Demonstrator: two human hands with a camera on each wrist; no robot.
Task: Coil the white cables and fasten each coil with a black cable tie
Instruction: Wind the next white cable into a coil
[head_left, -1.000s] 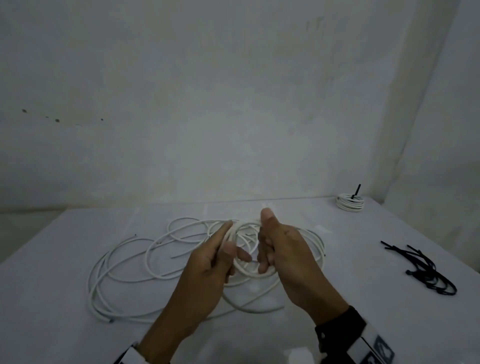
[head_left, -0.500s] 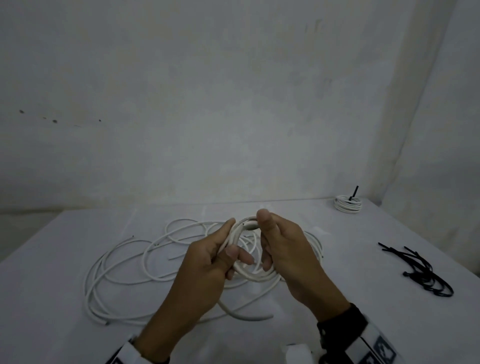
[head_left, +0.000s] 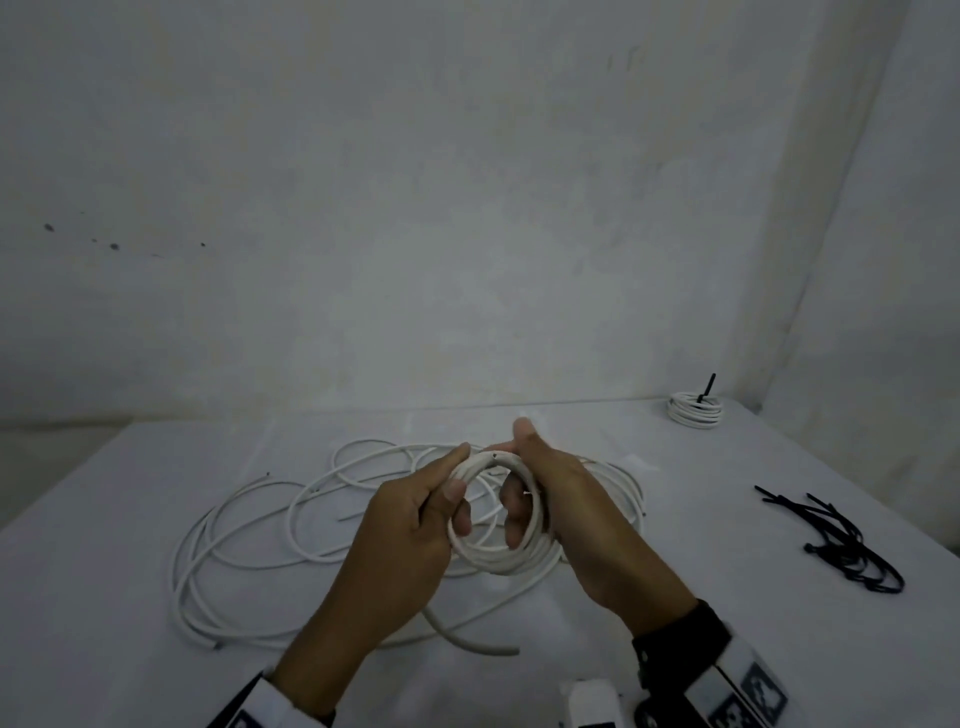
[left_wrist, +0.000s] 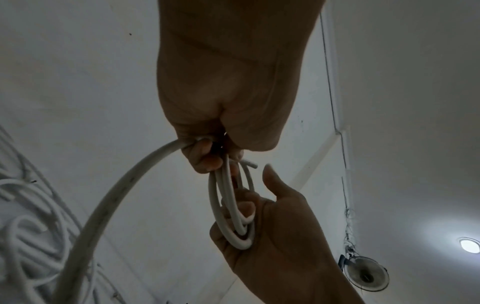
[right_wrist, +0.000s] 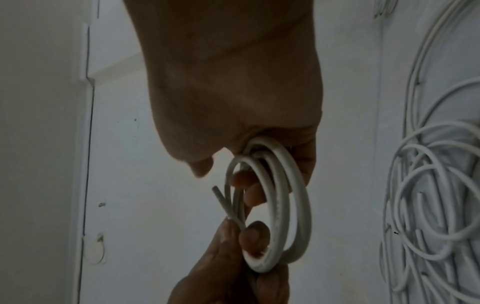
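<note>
Pale matte tabletop (head_left: 130, 597) under dim light: we hold a small round coil of smooth white plastic-sheathed cable (head_left: 496, 558) above it.

Our left hand (head_left: 400, 525) pinches the coil's left edge between thumb and curled fingers, and the loose tail of the same cable (head_left: 467, 642) curves down from this hand onto the table. Our right hand (head_left: 566, 512) grips the coil's right side, fingers hooked through the ring and thumb raised. Behind our hands, more white cable (head_left: 249, 525) sprawls on the tabletop in wide tangled loops. At the far right corner sits a finished white coil cinched with an upright black tie (head_left: 695, 408). Near the right edge lies a loose heap of thin black cable ties (head_left: 841, 540).
</note>
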